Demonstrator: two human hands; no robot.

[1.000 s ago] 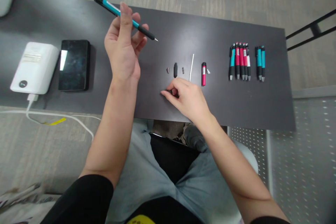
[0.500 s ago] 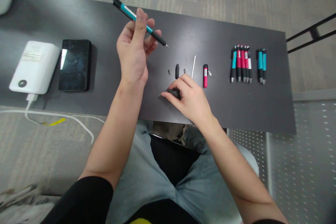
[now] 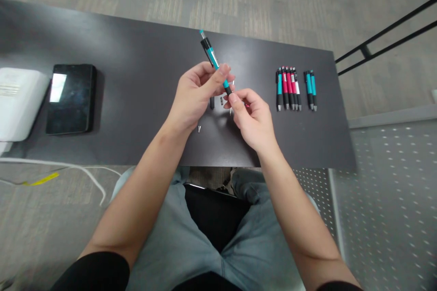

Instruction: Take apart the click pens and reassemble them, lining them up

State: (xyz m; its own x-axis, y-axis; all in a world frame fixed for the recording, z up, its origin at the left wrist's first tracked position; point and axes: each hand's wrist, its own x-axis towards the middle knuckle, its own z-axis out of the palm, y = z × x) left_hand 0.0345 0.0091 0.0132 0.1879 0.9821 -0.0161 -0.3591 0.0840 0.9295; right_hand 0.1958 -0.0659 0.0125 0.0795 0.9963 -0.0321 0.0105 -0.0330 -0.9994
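Note:
My left hand is closed around the barrel of a teal and black pen, which is tilted with its teal button end up and away from me. At the pen's lower end, the thumb and fingers of my right hand pinch the black grip section; the tip is hidden behind them. On the table below lie loose pen parts: a small silver cone tip, a black grip, a small metal piece and a thin refill tube. A red part shows partly behind my right fingers.
On the dark table, a row of several teal, red and white pens lies to the right, beside two teal pens. A black phone-like device and a white power bank with a cable lie left.
My right hand has risen from the tabletop to the pen's lower end. My left hand has brought the pen lower and steeper, towards the right hand. The view has shifted right.

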